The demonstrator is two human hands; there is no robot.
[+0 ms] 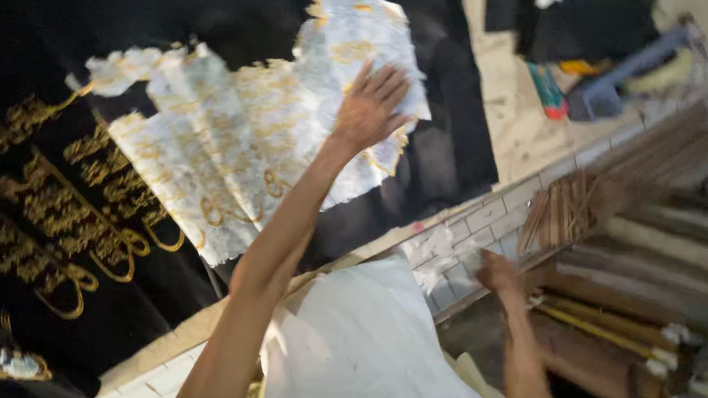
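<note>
A black cloth (66, 83) with gold embroidered lettering lies spread over the left and top of the view. On it rests a crumpled white paper sheet (209, 149) marked with gold tracing. My left hand (372, 106) lies flat on the sheet's upper right part, fingers spread, arm stretched up from the bottom of the view. My right hand (497, 273) is blurred at the lower right, beside the white tiled ledge (467, 230); I cannot see whether it holds anything.
A bundle of thin brown sticks (617, 182) lies at the right above several wooden poles (609, 321). A white cloth (361, 347) covers the bottom centre. A blue plastic item (615, 76) and a red and green object (547, 89) sit at the top right.
</note>
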